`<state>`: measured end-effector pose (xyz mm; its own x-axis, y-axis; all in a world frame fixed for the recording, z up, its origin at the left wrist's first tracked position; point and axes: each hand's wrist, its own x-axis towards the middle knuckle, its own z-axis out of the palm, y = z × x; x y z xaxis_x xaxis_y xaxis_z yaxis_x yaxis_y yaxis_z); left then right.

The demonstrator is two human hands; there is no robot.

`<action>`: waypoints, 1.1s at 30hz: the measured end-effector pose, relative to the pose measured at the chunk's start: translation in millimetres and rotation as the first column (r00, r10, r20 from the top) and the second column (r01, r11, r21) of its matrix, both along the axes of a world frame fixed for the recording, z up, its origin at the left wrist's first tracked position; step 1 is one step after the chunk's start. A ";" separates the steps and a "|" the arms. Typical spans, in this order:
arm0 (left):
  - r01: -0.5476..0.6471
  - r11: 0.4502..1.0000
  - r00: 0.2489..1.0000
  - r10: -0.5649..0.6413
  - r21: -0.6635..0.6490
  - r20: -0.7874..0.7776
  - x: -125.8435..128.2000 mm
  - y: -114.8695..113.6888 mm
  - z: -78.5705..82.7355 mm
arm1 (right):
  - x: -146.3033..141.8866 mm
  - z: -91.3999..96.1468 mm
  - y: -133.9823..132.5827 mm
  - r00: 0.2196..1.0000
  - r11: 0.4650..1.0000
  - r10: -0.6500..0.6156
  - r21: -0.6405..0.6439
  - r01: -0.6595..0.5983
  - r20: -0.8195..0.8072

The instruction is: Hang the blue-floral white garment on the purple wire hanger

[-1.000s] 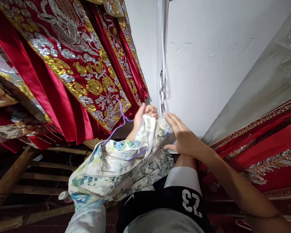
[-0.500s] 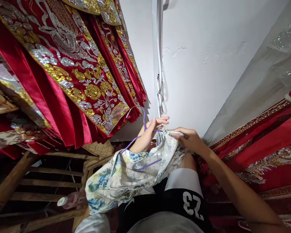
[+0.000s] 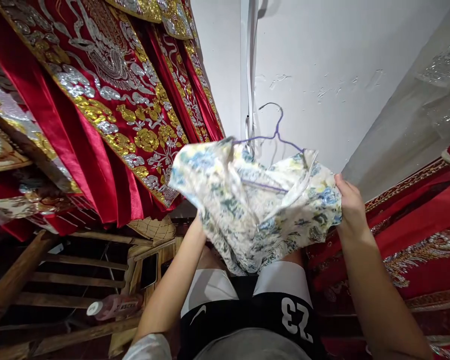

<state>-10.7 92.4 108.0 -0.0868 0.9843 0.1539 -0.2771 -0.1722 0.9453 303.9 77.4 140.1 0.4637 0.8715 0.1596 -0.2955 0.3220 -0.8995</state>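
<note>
A floral shirt [image 3: 225,195], white with blue, green and yellow, hangs spread on a purple hanger [image 3: 276,131] in front of me. The hanger's hook stands up above the collar, and its bar shows through the open neckline. At the shirt's right edge my right hand [image 3: 350,202] is closed on the sleeve, with the thumb in front. My left forearm [image 3: 180,270] runs up behind the left part of the shirt. Cloth hides my left hand and its fingers.
Red garments with gold and silver sequins [image 3: 146,140] hang at the left. More red embroidered cloth [image 3: 427,210] is at the right. Below left, a bamboo seat [image 3: 75,282] bears a pink bottle [image 3: 116,306] and a phone [image 3: 149,270]. A white wall [image 3: 322,60] stands ahead.
The shirt was bunched low around my left hand with the hanger tilted. Now it is raised and spread, the hanger upright within it. My right hand has moved from the collar area out to the sleeve.
</note>
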 end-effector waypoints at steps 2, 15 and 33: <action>-0.066 0.998 0.994 0.066 0.001 0.086 -1.1 -10.8 -19.0 | 2.4 4.8 13.0 0.998 0.998 -0.056 -0.010 0.056 -0.042; -0.084 0.958 0.994 0.101 -0.275 0.049 19.7 -84.9 -113.9 | -28.1 -45.6 -16.9 0.924 0.958 -0.286 0.105 0.268 0.252; 0.056 0.973 0.983 -0.093 -0.222 -0.160 39.5 -109.2 -91.7 | -105.8 -110.6 -74.8 0.747 0.886 0.461 -0.286 -0.364 0.479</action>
